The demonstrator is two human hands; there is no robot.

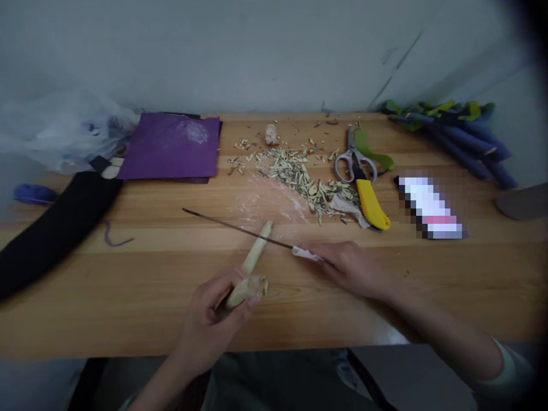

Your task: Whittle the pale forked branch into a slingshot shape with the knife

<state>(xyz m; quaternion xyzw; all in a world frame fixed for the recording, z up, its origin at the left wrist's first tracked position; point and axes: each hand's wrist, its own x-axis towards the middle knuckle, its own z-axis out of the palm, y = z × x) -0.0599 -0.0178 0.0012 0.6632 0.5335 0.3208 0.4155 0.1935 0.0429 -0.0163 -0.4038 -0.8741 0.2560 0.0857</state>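
Observation:
My left hand [217,319] is closed around a pale peeled branch [257,249], which looks forked, with a thick cut end [244,292] toward the right. In my right hand [349,267] is the white-wrapped end of a long thin dark file [240,229]. The file crosses over the branch's slim upper arm; whether it touches the wood I cannot tell. Wood shavings [295,174] lie in a pile beyond both hands, with pale dust on the table in front of them. A short wood stub [271,135] sits behind the pile.
Right of the shavings are scissors [353,160], a yellow-handled cutter [371,205] and a green strip [371,149]. A blurred-out flat object [432,206] and purplish sticks [466,142] lie farther right. Purple sheets [171,148], a black sheath-like thing [60,228] and a plastic bag [64,131] are left.

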